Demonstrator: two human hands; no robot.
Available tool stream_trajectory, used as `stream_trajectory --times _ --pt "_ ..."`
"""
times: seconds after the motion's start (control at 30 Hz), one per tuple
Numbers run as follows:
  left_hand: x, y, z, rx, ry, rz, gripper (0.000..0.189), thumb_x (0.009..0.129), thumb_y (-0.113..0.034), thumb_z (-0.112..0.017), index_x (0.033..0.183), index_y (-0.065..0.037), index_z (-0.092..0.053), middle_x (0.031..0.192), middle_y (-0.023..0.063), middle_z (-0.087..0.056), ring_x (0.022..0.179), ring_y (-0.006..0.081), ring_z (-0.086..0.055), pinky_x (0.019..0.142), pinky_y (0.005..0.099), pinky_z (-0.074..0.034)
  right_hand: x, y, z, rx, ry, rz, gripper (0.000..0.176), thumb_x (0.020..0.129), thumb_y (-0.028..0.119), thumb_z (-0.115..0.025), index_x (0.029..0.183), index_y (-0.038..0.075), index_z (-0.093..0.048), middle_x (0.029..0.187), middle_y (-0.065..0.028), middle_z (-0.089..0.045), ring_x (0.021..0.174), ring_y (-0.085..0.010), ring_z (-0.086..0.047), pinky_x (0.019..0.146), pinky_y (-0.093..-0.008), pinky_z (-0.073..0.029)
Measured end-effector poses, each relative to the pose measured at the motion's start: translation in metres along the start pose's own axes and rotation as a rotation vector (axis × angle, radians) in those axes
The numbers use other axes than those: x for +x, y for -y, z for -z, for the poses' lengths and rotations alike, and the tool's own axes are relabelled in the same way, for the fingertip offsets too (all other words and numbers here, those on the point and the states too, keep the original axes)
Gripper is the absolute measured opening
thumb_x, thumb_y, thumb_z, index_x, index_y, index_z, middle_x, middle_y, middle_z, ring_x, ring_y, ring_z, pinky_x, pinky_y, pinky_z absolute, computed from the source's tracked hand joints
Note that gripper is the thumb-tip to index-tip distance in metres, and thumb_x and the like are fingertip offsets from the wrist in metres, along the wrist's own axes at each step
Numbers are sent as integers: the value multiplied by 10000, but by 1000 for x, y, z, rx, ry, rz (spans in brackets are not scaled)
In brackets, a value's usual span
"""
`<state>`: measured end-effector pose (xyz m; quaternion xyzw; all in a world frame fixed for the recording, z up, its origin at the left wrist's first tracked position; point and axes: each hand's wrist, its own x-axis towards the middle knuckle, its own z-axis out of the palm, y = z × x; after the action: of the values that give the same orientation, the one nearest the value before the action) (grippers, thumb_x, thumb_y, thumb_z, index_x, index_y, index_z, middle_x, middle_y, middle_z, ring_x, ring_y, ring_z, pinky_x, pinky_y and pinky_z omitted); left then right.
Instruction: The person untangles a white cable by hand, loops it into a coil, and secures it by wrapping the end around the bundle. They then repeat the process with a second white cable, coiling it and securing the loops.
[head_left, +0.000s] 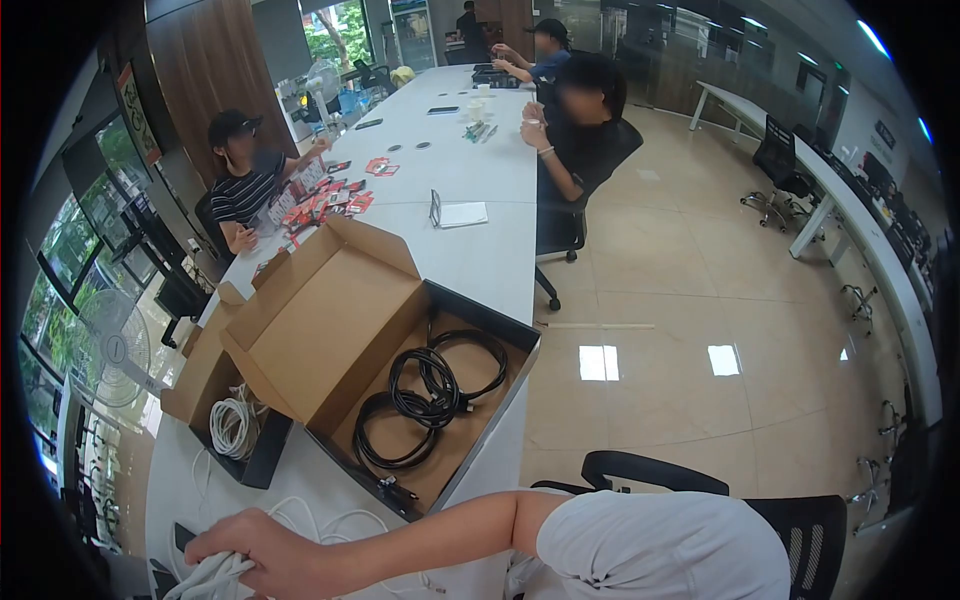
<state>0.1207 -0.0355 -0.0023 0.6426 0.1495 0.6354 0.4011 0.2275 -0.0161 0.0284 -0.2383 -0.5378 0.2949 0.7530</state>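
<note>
My right hand reaches across to the lower left, its fingers wrapped round a bundle of white cable. Loose strands of white cable trail over the table behind my wrist. My left hand is out of view. Just beyond my forearm is an open cardboard box, black outside and brown inside, with coiled black cables lying in it. To its left, a smaller open box holds a coil of white cable. Part of a dark flat object shows beside my hand.
A notepad lies farther up the long white table. Red packets are heaped near a seated person on the left. Another person sits at right. A black chair stands beside me.
</note>
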Motion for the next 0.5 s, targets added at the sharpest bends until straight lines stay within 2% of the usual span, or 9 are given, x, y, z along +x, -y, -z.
stream_trajectory --times 0.1,0.17,0.2,0.3,0.33,0.47,0.5 --pt "1 -6 -6 -51 -58 -38 533 951 -495 -402 1143 2 -432 595 46 -491 540 164 -492 633 307 -462 6 -11 10 -78 1 -9 473 601 -148 -481 1036 -31 -625 981 -195 -656 955 -323 -632 822 -329 -481" --pt "-3 -8 7 -66 19 1 533 952 -501 -395 1131 -1 -438 588 47 -489 534 167 -492 627 309 -464 8 -20 11 -113 -9 -10 472 599 -151 -476 1032 -33 -623 986 -197 -652 960 -331 -625 824 -349 -481" --pt "-6 -8 19 -45 180 86 602 956 -463 -421 1283 30 -309 739 96 -571 716 232 -545 790 421 -455 7 -22 12 -158 -16 5 480 595 -152 -481 1038 -30 -621 987 -196 -652 957 -335 -622 822 -352 -480" --pt "-12 -13 16 351 244 95 547 958 -394 -464 1272 38 -345 687 72 -548 681 205 -507 725 428 -438 4 -30 10 -267 -41 50 510 580 -155 -493 1057 -23 -616 981 -195 -650 945 -344 -615 808 -359 -476" --pt "-14 -9 19 238 177 146 386 962 -283 -494 1223 -4 -436 626 51 -495 625 169 -443 699 406 -405 3 -33 9 -285 -50 63 523 574 -157 -497 1065 -20 -614 972 -194 -649 938 -347 -614 800 -360 -474" --pt "-6 0 36 -212 182 182 274 966 -237 -490 1156 -40 -494 580 32 -436 583 147 -399 696 377 -391 -1 -25 3 -339 -64 111 571 554 -160 -510 1087 14 -620 891 -174 -627 844 -347 -592 763 -343 -463" --pt "-5 1 40 -324 182 188 247 968 -225 -489 1140 -49 -508 568 27 -421 573 142 -388 695 370 -387 -3 -24 1 -337 -62 71 576 552 -165 -510 1084 22 -626 922 -164 -605 840 -332 -575 754 -340 -458"
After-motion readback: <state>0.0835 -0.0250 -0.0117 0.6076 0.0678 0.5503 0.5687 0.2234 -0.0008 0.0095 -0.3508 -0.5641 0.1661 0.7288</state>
